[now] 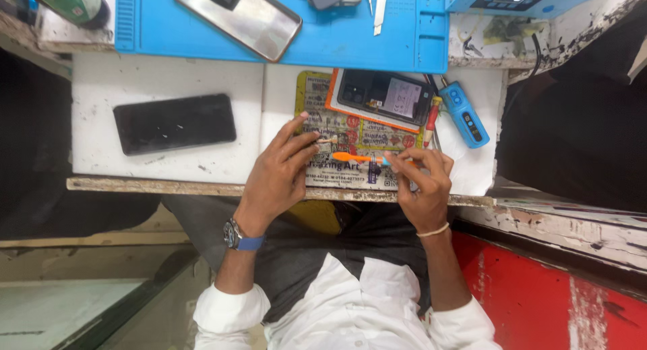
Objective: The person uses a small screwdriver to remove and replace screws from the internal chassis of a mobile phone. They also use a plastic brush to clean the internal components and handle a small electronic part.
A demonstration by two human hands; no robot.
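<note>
- Head view: the right hand (pixel 423 181) pinches an orange-handled tool (pixel 360 158) – long axis level across the printed mat (pixel 350 131), tip towards the left hand (pixel 280 171).
- The left hand's fingers press a small part (pixel 328 140) – too tiny to identify.
- An opened phone (pixel 385 96) lies above; tool's tail hidden by fingers.

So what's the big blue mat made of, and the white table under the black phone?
The blue mat looks like soft silicone or rubber: matte, with moulded ridges and little trays. The white tabletop seems to be painted or laminated board, scuffed, its front edge chipped and showing bare wood. The black phone has a glossy face, probably glass.
</note>
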